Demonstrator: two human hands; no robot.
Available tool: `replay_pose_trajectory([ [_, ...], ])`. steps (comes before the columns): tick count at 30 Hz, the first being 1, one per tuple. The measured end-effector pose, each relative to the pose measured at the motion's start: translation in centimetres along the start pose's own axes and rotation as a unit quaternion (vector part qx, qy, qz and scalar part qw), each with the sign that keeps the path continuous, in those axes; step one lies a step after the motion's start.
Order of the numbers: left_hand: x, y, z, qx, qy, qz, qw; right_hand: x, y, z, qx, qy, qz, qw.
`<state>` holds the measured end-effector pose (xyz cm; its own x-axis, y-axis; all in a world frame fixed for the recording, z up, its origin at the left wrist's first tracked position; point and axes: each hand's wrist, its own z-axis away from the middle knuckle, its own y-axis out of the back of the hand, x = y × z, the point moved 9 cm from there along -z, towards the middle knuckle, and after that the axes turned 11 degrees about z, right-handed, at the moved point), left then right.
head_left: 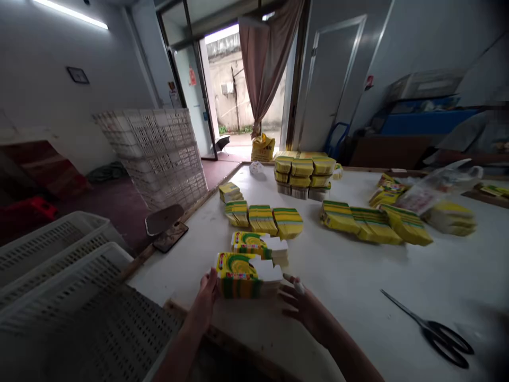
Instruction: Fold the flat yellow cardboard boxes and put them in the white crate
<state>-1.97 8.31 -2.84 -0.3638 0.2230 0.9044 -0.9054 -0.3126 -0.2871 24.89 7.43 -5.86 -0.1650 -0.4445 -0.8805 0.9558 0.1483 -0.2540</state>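
A stack of flat yellow-and-green cardboard cartons (pixel 240 287), with white flaps at the right end, lies on the table in front of me. My left hand (pixel 207 291) is closed on its left end, the thumb upright against the edge. At the other end, my right hand (pixel 300 305) is open with its fingers apart, close to the white flaps; whether the fingertips touch them I cannot tell. Something white wraps one of its fingers. Just behind lies a similar carton stack (pixel 251 241), partly covered by the nearer one.
Beyond are bundled carton rows (pixel 262 220), more bundles (pixel 374 223) and a tall pile (pixel 304 172). Black scissors (pixel 437 334) lie right, near a clear plastic bag (pixel 437 185). A phone (pixel 170 236) rests on the left edge, beside white plastic crates (pixel 99 265).
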Motion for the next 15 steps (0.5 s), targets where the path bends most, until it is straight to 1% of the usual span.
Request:
replay_pose_trajectory([
  [1,0.0,0.2,0.1,0.008,-0.003,-0.002,1.0,0.0,-0.2,0.0,-0.006,-0.003,0.003,1.0],
  [3,0.0,1.2,0.2,0.034,-0.024,-0.005,0.999,0.0,-0.5,0.0,-0.017,-0.006,0.005,1.0],
  [5,0.6,2.7,0.6,0.065,-0.072,-0.012,0.995,0.1,-0.5,0.0,-0.017,-0.015,0.002,1.0],
  [7,1.8,4.8,1.3,0.097,-0.138,-0.02,0.986,0.2,-0.4,0.1,-0.01,-0.021,0.0,1.0],
  [9,3.2,7.7,2.3,0.133,-0.198,-0.029,0.971,0.2,-0.3,0.1,-0.003,-0.024,0.004,1.0],
  [11,4.2,11.2,3.6,0.18,-0.235,-0.042,0.954,0.3,-0.2,-0.1,-0.003,-0.024,0.013,1.0],
  [13,4.7,15.1,5.0,0.232,-0.249,-0.052,0.939,0.6,0.1,-0.3,0.001,-0.025,0.019,1.0],
  [15,4.7,18.7,6.4,0.278,-0.246,-0.053,0.927,0.5,1.0,-0.6,0.027,-0.01,0.031,0.999],
])
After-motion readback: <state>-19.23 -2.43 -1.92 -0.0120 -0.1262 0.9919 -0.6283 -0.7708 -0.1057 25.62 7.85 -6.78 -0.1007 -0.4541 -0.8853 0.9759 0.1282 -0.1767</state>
